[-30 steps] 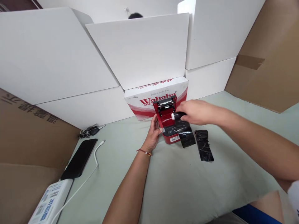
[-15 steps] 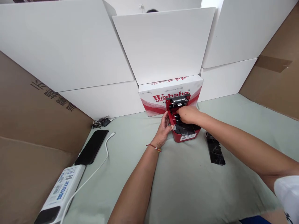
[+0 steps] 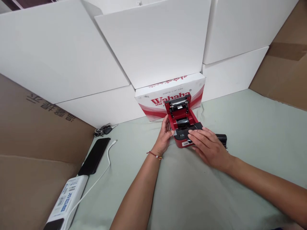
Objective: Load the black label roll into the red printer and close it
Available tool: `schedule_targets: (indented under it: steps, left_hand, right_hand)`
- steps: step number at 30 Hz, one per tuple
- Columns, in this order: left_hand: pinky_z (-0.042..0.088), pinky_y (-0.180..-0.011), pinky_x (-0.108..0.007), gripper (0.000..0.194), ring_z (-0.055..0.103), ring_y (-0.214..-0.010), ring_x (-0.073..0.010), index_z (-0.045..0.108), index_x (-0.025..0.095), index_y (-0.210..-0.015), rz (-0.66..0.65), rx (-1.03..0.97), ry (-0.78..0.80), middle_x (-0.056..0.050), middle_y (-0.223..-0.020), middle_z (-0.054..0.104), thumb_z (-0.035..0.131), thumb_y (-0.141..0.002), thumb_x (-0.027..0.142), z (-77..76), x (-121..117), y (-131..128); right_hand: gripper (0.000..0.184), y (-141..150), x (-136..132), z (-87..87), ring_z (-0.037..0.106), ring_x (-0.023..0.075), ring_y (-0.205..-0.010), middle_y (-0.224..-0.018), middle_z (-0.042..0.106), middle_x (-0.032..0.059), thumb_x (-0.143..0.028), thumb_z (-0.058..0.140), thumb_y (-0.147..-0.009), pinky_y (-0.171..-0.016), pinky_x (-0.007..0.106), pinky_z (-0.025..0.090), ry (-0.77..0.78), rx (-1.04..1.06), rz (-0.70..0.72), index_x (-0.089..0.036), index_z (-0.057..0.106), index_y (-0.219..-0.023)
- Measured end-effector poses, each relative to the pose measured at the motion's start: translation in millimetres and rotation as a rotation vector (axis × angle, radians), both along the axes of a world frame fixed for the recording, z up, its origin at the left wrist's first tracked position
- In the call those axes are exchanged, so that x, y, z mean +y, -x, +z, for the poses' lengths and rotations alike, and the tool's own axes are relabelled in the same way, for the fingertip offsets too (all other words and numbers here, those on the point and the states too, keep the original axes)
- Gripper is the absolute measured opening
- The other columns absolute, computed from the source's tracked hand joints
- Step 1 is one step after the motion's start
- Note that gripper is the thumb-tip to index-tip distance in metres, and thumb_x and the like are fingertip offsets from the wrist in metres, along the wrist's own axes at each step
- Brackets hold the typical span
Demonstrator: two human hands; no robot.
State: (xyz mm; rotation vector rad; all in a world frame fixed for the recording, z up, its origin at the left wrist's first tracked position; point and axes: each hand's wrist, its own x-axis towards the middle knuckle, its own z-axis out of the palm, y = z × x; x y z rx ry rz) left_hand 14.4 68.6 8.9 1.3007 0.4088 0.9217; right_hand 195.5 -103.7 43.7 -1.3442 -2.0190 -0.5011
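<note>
A red and black label printer [image 3: 174,129] stands on the cloth, its lid [image 3: 177,103] tipped up at the back. Inside its bay lies a shiny black ribbon roll [image 3: 182,122]. My left hand [image 3: 164,135] grips the printer's left side, thumb at the front corner and fingers along the wall. Across the black front part rests my right hand [image 3: 208,147], palm down with fingers stretched out. A bit of dark film shows by its fingertips. Behind that hand, to the right of the printer, lies another black roll [image 3: 222,139], partly hidden.
Behind the printer stands a white and red Wahaha carton [image 3: 155,107] before white boxes [image 3: 153,48]. At left are keys [image 3: 105,129], a black phone [image 3: 94,156], a white cable [image 3: 109,156] and a white box [image 3: 68,195]. Brown cardboard [image 3: 28,134] walls both sides.
My right hand has come out of the printer's bay and moved down onto its front part. The ribbon roll inside is now visible. My left hand keeps its hold; the view has shifted slightly.
</note>
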Motion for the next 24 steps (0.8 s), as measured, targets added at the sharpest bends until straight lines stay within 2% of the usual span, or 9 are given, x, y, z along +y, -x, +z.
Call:
schedule_targets:
  steps: [3,7,12,18,21,24]
  left_hand:
    - [0.023,-0.137,-0.052,0.095,0.022,-0.169,-0.0338,0.041,0.042,-0.161,0.116,0.032,-0.069,-0.003,-0.18,0.029,0.085,-0.077,0.052,6.3,4.6,4.3]
    - [0.012,-0.138,-0.054,0.093,0.013,-0.172,-0.0315,0.043,0.05,-0.159,0.278,0.06,-0.214,0.002,-0.183,0.022,0.087,-0.077,0.048,24.7,13.9,12.2]
    - [0.008,-0.139,-0.055,0.085,0.014,-0.172,-0.0303,0.04,0.048,-0.162,0.249,0.126,-0.273,0.0,-0.182,0.026,0.079,-0.087,0.056,42.1,16.8,12.0]
    - [0.01,-0.14,-0.051,0.08,0.015,-0.172,-0.0274,0.038,0.045,-0.164,0.283,0.152,-0.269,0.001,-0.183,0.024,0.07,-0.093,0.065,43.7,11.2,0.3]
    - [0.013,-0.14,-0.05,0.071,0.023,-0.17,-0.026,0.047,0.04,-0.16,0.297,0.197,-0.198,-0.003,-0.18,0.031,0.064,-0.097,0.067,50.8,13.8,-3.6]
    - [0.02,-0.138,-0.05,0.061,0.036,-0.164,-0.0264,0.06,0.034,-0.149,0.334,0.228,-0.165,-0.006,-0.173,0.046,0.06,-0.099,0.068,68.1,25.8,-9.4]
  right_hand:
    - [0.062,-0.3,-2.2,-13.3,0.055,0.0238,-0.148,-0.153,0.066,0.0137,-0.009,0.059,-0.101,-0.132,0.052,0.036,-0.018,0.034,0.002,-0.015,0.046,-0.161]
    - [0.056,0.2,2.0,-14.4,0.05,0.0192,-0.152,-0.154,0.067,0.0089,-0.007,0.054,-0.102,-0.138,0.049,0.026,-0.027,0.044,0.021,-0.014,0.051,-0.158]
    - [0.052,-0.1,0.7,-15.0,0.05,0.0189,-0.152,-0.157,0.064,0.0055,-0.005,0.046,-0.104,-0.139,0.048,0.022,-0.005,0.063,0.032,-0.014,0.056,-0.154]
    - [0.051,0.2,1.1,-16.4,0.05,0.0187,-0.152,-0.157,0.064,0.0056,-0.006,0.044,-0.105,-0.139,0.049,0.023,-0.01,0.061,0.028,-0.015,0.057,-0.153]
    - [0.05,0.3,2.0,-16.0,0.052,0.0186,-0.15,-0.156,0.065,0.0058,-0.006,0.044,-0.104,-0.139,0.049,0.023,-0.022,0.075,0.03,-0.014,0.058,-0.151]
    - [0.051,-0.2,2.1,-15.7,0.051,0.0177,-0.151,-0.155,0.066,0.0058,-0.004,0.044,-0.104,-0.138,0.048,0.023,-0.019,0.085,0.041,-0.015,0.058,-0.151]
